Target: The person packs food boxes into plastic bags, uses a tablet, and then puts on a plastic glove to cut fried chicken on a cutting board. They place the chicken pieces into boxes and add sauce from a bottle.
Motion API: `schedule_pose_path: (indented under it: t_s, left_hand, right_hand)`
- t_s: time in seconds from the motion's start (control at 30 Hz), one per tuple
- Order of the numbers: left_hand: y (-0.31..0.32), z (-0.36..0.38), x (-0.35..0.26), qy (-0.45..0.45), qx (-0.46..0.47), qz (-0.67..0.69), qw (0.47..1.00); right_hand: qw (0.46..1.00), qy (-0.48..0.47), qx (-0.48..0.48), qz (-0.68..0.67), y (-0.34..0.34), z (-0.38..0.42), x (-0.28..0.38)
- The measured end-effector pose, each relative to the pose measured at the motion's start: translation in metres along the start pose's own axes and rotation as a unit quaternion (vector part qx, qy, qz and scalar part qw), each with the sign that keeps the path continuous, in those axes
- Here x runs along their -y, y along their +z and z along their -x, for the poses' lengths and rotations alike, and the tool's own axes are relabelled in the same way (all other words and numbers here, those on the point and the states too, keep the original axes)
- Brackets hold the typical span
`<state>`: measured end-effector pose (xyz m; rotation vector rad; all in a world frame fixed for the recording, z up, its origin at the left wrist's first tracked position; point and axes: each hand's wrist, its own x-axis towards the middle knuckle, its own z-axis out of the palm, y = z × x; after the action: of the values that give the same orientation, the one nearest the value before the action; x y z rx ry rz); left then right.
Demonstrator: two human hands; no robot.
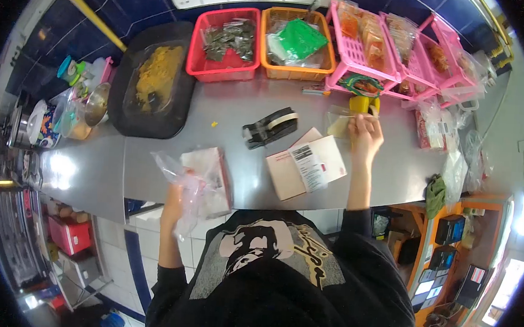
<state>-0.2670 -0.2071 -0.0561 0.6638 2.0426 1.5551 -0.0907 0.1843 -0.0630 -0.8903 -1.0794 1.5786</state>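
Observation:
My left hand (174,205) is closed round a crumpled clear plastic bag (195,198). Behind the bag, a white box with red edges (205,163) lies at the counter's front. My right hand (366,135) is pinched at the edge of a small clear packet (338,125) with something pale yellow in it. Just beyond those fingertips sits a yellow object (362,102), partly covered by them. Between my hands are a black tape dispenser (270,127) and flat cream-coloured cards (285,176) with a printed label sheet (310,167) on top.
Along the wall stand a black tray of yellow food (183,102), a red basket of dark packets (194,63), an orange basket (291,73) and pink racks of packets (352,56). Bowls (97,104) crowd the left; plastic bags (455,169) lie at right.

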Motion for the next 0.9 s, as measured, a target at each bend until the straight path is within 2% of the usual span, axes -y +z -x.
schedule_pose_path:
  t_s: [0.03,0.07,0.1,0.13,0.2,0.27,0.3,0.37,0.43,0.47,0.5,0.53,0.6,0.63,0.7,0.8,0.83,0.87,0.9]
  left_hand:
    - [0.005,0.005,-0.006,-0.099,-0.078,0.25,0.96]
    - [-0.001,0.004,-0.003,-0.101,-0.089,0.248,0.959]
    - [-0.008,0.001,0.005,-0.015,-0.056,0.069,0.996]
    - [-0.017,-0.003,0.015,0.067,-0.02,-0.115,0.991]
    - [-0.03,-0.007,0.033,0.155,0.025,-0.139,0.978]
    - [-0.03,-0.001,0.01,0.221,-0.007,-0.282,0.934]
    - [-0.03,-0.002,0.015,0.211,-0.018,-0.287,0.934]
    - [-0.031,-0.007,0.029,0.402,-0.076,-0.344,0.845]
    - [-0.03,-0.01,0.028,0.395,-0.08,-0.307,0.862]
    - [-0.031,-0.01,0.026,0.394,-0.078,-0.263,0.878]
    - [-0.034,-0.006,0.023,0.339,-0.044,-0.225,0.912]
    - [-0.038,-0.005,0.021,0.34,-0.047,-0.225,0.912]
    - [-0.043,-0.002,0.019,0.21,0.017,-0.189,0.959]
    - [-0.045,-0.001,0.018,0.211,0.018,-0.188,0.959]
    - [-0.048,-0.005,0.017,0.157,0.006,-0.266,0.951]
    - [-0.057,-0.012,0.007,0.121,0.013,-0.319,0.94]
    - [-0.06,-0.015,0.002,0.119,0.015,-0.319,0.94]
    - [-0.065,-0.018,-0.003,0.098,0.053,-0.29,0.95]
    - [-0.069,-0.023,-0.005,0.078,0.091,-0.261,0.958]
  right_hand:
    - [0.999,0.015,0.034,-0.037,0.015,0.021,0.015]
    - [0.994,0.031,0.07,-0.073,0.033,0.044,0.028]
    - [0.988,0.039,0.116,-0.097,0.046,0.066,0.03]
    - [0.982,0.058,0.149,-0.1,0.064,0.091,0.033]
    - [0.966,0.104,0.201,-0.124,0.092,0.132,0.022]
    - [0.957,0.116,0.248,-0.095,0.12,0.172,-0.008]
    - [0.951,0.115,0.277,-0.073,0.133,0.191,-0.031]
    - [0.941,0.118,0.312,-0.053,0.146,0.22,-0.073]
    - [0.892,0.189,0.405,0.071,0.153,0.236,-0.099]
    - [0.89,0.189,0.409,0.07,0.154,0.239,-0.106]
    - [0.893,0.188,0.403,0.076,0.153,0.238,-0.109]
    - [0.895,0.186,0.396,0.082,0.152,0.237,-0.112]
    - [0.898,0.165,0.404,0.067,0.148,0.236,-0.121]
    - [0.891,0.157,0.417,0.09,0.145,0.236,-0.127]
    - [0.883,0.147,0.43,0.114,0.144,0.24,-0.131]
    - [0.902,0.119,0.409,0.071,0.147,0.256,-0.123]
    - [0.905,0.077,0.412,0.069,0.149,0.26,-0.118]
    - [0.907,0.035,0.414,0.066,0.15,0.263,-0.114]
    - [0.908,0.036,0.412,0.066,0.151,0.264,-0.112]
